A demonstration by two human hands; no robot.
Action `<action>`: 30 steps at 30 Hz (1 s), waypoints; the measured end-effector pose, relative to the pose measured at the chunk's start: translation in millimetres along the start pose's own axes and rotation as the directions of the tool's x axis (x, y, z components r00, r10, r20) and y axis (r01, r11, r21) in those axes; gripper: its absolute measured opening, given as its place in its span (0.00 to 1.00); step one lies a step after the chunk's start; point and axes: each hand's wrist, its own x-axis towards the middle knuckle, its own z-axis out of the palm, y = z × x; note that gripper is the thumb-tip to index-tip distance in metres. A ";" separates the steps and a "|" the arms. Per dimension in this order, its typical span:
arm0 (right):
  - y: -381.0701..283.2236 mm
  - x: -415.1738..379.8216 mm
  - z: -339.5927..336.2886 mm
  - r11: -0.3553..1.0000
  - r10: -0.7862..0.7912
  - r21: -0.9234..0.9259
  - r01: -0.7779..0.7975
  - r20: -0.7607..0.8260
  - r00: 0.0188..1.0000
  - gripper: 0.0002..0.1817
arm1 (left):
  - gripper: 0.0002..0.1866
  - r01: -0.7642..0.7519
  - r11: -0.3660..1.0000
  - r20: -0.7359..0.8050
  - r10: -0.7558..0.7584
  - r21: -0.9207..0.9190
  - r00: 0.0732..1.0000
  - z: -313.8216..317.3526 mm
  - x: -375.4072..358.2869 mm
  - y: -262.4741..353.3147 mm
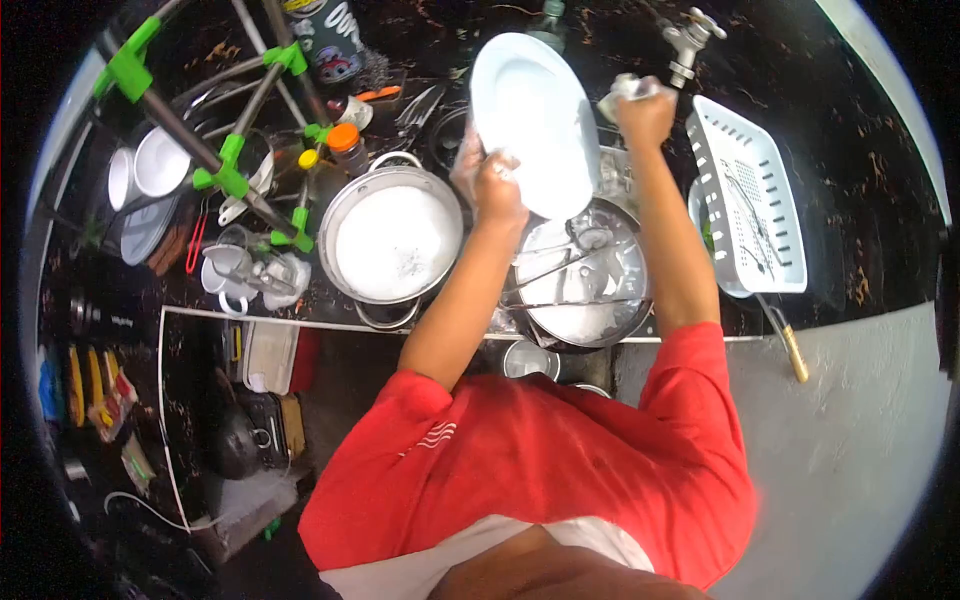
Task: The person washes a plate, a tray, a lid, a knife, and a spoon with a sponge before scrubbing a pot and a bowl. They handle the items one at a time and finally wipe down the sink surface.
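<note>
My left hand [496, 187] grips the near left edge of a pale oval plate [535, 120], which is held tilted above the counter. White suds show on its fingers. Up and to the right, my right hand [648, 115] is closed on a whitish, foamy wad [622, 92], apart from the plate and close to a metal tap [690, 45]. Below the plate sits a round pan [632, 290] of cloudy water with ladles and other utensils [572, 262] in it. A large pot [447, 230] full of white suds stands left of my left forearm.
At right, a white slotted basket [797, 262] holds dark wiry items; a gold-coloured handle [793, 350] juts past the counter edge. A rack with green joints [230, 165] rises at left, near white bowls [162, 165], glass mugs [235, 268] and an orange-lidded jar [345, 142].
</note>
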 end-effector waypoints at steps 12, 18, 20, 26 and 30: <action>-196.2 -146.0 -20.7 0.433 -0.901 0.694 0.575 0.362 0.241 0.21 | 0.29 0.088 0.996 -0.303 -0.088 -0.013 0.949 -30.6 40.0 -59.5; -213.9 -224.9 16.7 0.573 -0.473 0.446 0.687 0.865 -0.167 0.23 | 0.29 0.135 0.990 -0.267 -0.118 0.046 0.956 -28.3 36.9 -46.5; -205.8 -236.8 25.0 0.576 -0.474 0.419 0.702 0.871 -0.131 0.25 | 0.29 0.110 0.994 -0.280 -0.099 0.025 0.955 -28.9 35.7 -38.2; -208.6 -238.1 25.7 0.600 -0.290 0.330 0.729 0.939 -0.186 0.34 | 0.29 0.086 0.996 -0.323 -0.087 -0.017 0.942 -29.3 41.5 -31.5; -193.3 -245.2 39.7 0.442 -0.335 0.436 0.784 0.891 -0.307 0.24 | 0.28 0.020 0.995 -0.263 -0.046 -0.101 0.964 -28.6 40.5 -37.2</action>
